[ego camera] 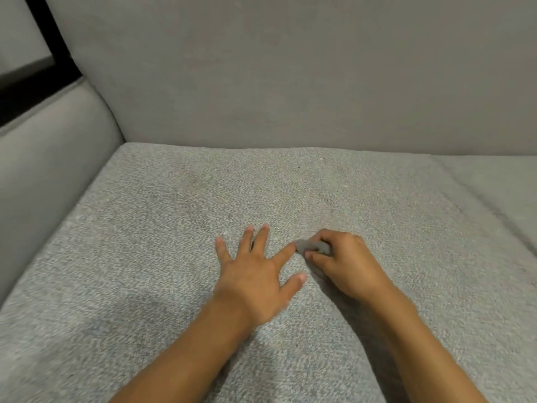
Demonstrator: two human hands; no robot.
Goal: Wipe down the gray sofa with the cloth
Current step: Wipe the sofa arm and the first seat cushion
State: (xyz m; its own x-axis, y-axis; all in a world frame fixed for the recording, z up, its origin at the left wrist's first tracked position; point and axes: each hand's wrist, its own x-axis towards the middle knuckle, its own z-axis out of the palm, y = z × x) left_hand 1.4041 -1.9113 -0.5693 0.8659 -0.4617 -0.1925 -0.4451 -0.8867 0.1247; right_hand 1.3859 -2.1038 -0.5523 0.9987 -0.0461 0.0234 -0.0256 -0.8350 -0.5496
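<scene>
Hands are resting on the textured seat cushion (145,242) of the gray sofa (479,184): the left hand (252,274) is lying flat, fingers (260,238) spread and holding nothing, while the right hand (345,266) is curling its fingers around a small bunched gray cloth (313,247) just beside the left forefinger. Wiping well is probably calling for the left palm bracing the fabric while the cloth is dragging in overlapping strokes. Smooth backrest (290,68) and padded armrest (52,158) are bordering the seat.
</scene>
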